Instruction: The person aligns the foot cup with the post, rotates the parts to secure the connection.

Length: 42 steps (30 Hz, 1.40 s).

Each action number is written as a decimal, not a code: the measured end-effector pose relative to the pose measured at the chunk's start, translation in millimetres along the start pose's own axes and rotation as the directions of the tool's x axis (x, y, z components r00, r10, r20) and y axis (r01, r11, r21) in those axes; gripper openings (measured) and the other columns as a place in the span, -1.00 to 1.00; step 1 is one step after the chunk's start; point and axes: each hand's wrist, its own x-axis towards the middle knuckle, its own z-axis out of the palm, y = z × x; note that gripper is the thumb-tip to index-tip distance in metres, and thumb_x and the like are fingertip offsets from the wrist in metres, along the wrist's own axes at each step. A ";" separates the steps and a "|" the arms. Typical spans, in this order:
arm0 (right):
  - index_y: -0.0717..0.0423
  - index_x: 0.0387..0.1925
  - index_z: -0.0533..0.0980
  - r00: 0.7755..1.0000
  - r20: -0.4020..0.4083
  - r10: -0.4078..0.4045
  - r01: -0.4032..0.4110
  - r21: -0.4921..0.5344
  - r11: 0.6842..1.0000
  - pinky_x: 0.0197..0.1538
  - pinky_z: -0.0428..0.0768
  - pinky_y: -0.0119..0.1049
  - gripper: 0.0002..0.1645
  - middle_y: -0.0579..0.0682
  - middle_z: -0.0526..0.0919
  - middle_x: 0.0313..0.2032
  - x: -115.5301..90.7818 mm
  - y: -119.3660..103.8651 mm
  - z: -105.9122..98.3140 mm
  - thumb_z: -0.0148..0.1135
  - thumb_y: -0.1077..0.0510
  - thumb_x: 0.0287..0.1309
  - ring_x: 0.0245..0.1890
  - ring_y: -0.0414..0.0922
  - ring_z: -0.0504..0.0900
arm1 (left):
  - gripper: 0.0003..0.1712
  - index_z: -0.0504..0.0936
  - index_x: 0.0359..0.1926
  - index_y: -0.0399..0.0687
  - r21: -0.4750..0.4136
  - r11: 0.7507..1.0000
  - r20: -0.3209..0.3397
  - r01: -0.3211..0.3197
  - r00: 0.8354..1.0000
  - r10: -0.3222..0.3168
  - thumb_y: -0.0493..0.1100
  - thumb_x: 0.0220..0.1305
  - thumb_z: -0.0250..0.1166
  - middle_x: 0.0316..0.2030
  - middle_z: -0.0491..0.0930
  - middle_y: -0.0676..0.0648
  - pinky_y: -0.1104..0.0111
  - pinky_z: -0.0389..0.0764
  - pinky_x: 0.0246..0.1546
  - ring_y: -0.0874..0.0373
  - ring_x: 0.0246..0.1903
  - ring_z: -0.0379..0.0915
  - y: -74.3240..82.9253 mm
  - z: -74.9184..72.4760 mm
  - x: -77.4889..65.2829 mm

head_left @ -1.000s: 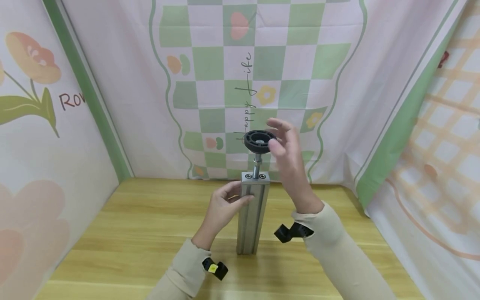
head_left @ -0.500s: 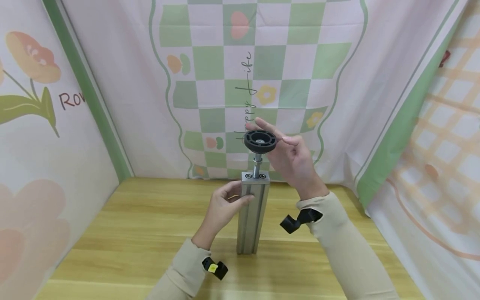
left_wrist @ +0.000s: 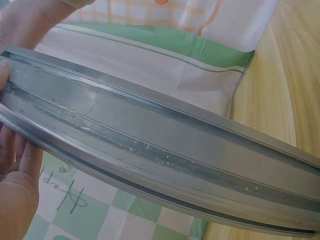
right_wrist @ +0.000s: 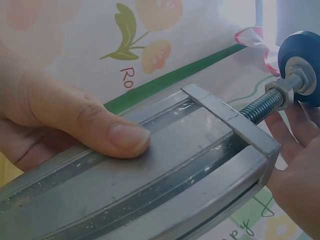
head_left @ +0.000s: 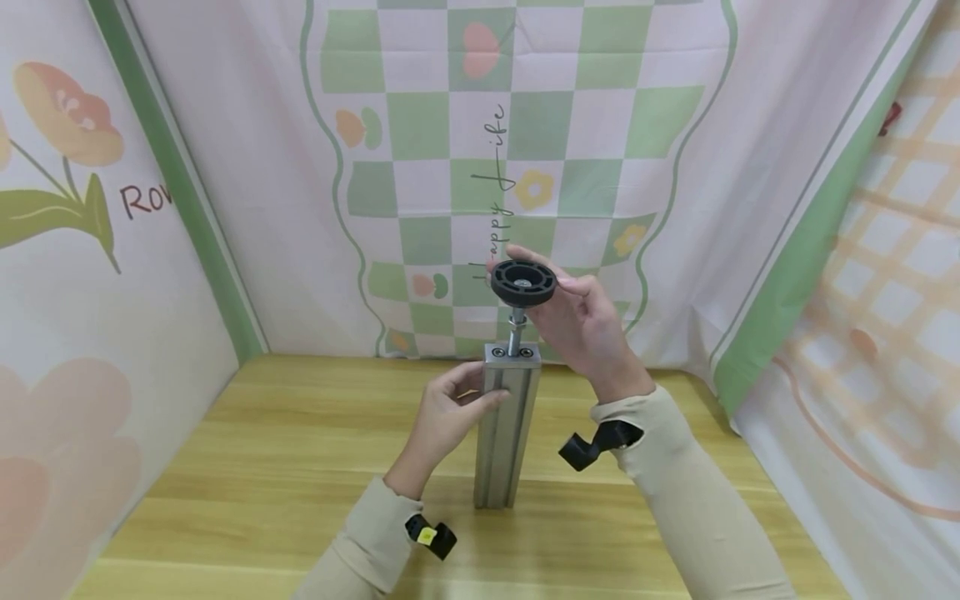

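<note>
An aluminium extrusion profile stands upright on the wooden table, with an end plate held by two screws. From the plate rises a threaded rod carrying a nut, topped by a round black levelling foot. My left hand grips the profile just below its top, thumb across the near face and fingers behind. Around the foot's rim is my right hand, thumb at the right edge and fingertips showing behind the far edge. In the left wrist view, the profile's long grooved side bears small pale specks.
The wooden tabletop extends on both sides of the profile. Behind it hangs a green-and-white checked curtain, with patterned cloth on the left and right. A black camera mount sits on each wrist.
My right hand has turned and shifted from the foot's front right side, so its fingers now lie behind the rim and its thumb at the right. My left hand has stayed on the profile.
</note>
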 end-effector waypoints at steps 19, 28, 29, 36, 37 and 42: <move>0.11 0.10 0.36 0.930 -0.284 -0.232 0.151 -0.282 0.947 0.21 0.46 -0.31 -0.58 0.05 0.50 0.02 -12.2 8.4 17.3 0.05 0.25 0.17 0.03 -0.09 0.50 | -0.58 0.66 0.07 -0.25 0.010 1.000 -0.012 -0.010 1.000 0.010 -0.23 0.20 0.49 -0.18 0.67 -0.11 0.26 0.68 -0.02 0.10 -0.14 0.62 0.4 2.3 -1.3; 0.06 -0.06 0.32 0.865 -0.328 -0.381 0.116 -0.609 0.785 -0.37 0.66 -0.45 -0.53 0.02 0.40 -0.09 -16.3 5.1 35.0 0.35 0.37 0.08 -0.02 0.01 0.48 | -0.61 0.67 0.07 -0.19 -0.007 1.000 0.003 -0.028 1.000 0.028 -0.26 0.21 0.48 -0.15 0.68 -0.13 0.24 0.70 -0.05 0.06 -0.14 0.63 1.0 1.6 -1.3; 0.08 -0.03 0.32 0.860 -0.321 -0.397 0.114 -0.638 0.761 -0.28 0.64 -0.46 -0.52 0.02 0.41 -0.09 -16.6 5.0 35.2 0.36 0.34 0.08 -0.01 0.02 0.46 | -0.61 0.67 0.07 -0.19 -0.007 1.000 0.003 -0.028 1.000 0.028 -0.26 0.21 0.48 -0.15 0.68 -0.12 0.24 0.70 -0.05 0.06 -0.14 0.63 1.0 1.7 -1.2; 0.17 0.29 0.27 0.902 -0.302 -0.307 0.087 -0.571 0.816 0.31 0.24 -0.14 -0.40 0.10 0.39 0.21 -10.5 1.5 27.6 0.03 0.04 0.27 0.17 -0.02 0.40 | -0.60 0.67 0.06 -0.22 0.002 1.000 -0.010 -0.010 1.000 0.010 -0.27 0.19 0.49 -0.19 0.68 -0.12 0.26 0.70 -0.06 0.09 -0.16 0.62 1.9 2.2 -1.6; 0.16 0.34 0.25 0.921 -0.287 -0.263 0.082 -0.519 0.851 0.35 0.20 -0.10 -0.38 0.16 0.37 0.26 -8.6 0.0 25.9 -0.05 0.01 0.32 0.20 -0.01 0.40 | -0.60 0.67 0.06 -0.22 0.004 1.000 -0.012 -0.006 1.000 0.006 -0.27 0.19 0.49 -0.19 0.68 -0.11 0.26 0.70 -0.05 0.10 -0.15 0.62 1.8 2.2 -1.4; 0.14 0.49 0.13 0.991 -0.123 -0.052 0.014 -0.291 0.957 0.51 -0.02 0.00 -0.34 0.28 0.25 0.42 -0.9 -7.4 15.8 -0.44 -0.01 0.49 0.39 0.07 0.30 | -0.60 0.67 0.06 -0.19 0.008 1.000 -0.008 -0.004 1.000 0.004 -0.25 0.19 0.49 -0.18 0.67 -0.10 0.26 0.69 -0.04 0.08 -0.14 0.62 1.4 1.7 -0.6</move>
